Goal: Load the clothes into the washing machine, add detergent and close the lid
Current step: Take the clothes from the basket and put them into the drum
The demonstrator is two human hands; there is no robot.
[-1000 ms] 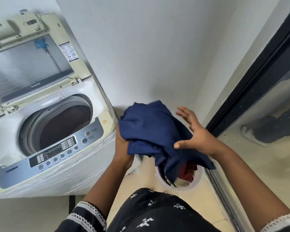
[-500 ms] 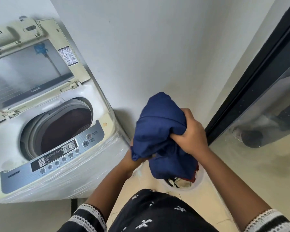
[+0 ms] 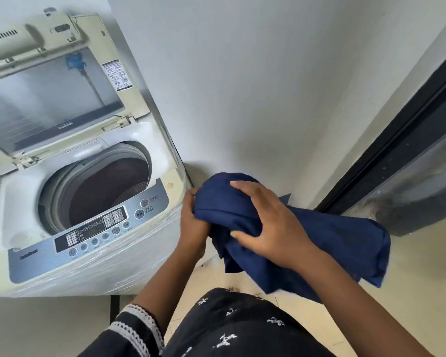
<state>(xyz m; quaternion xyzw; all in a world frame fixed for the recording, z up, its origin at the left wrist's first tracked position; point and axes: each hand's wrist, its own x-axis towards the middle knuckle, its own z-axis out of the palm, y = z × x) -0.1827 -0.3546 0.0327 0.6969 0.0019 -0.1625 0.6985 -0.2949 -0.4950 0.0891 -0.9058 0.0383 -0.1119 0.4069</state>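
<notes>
Below my hands, the pale tiled floor [image 3: 410, 279] carries the washing machine [image 3: 88, 266], standing to the left of my grip with its plastic-wrapped base on the tiles, close against the wall.

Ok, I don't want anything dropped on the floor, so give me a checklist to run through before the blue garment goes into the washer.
1. Lid raised clear of the opening: ok, it stands open at the back.
2. Drum has room: ok, only something dark shows low inside.
3. Blue garment held by both hands: ok, the left hand holds the bundle from the washer side, the right hand grips it on top.
4. Garment fully gathered: not ok, a long part trails to the right, below the right forearm.
5. Garment over the opening: not ok, it is beside the washer's right side.
6. Detergent at hand: cannot tell, none in view.
</notes>
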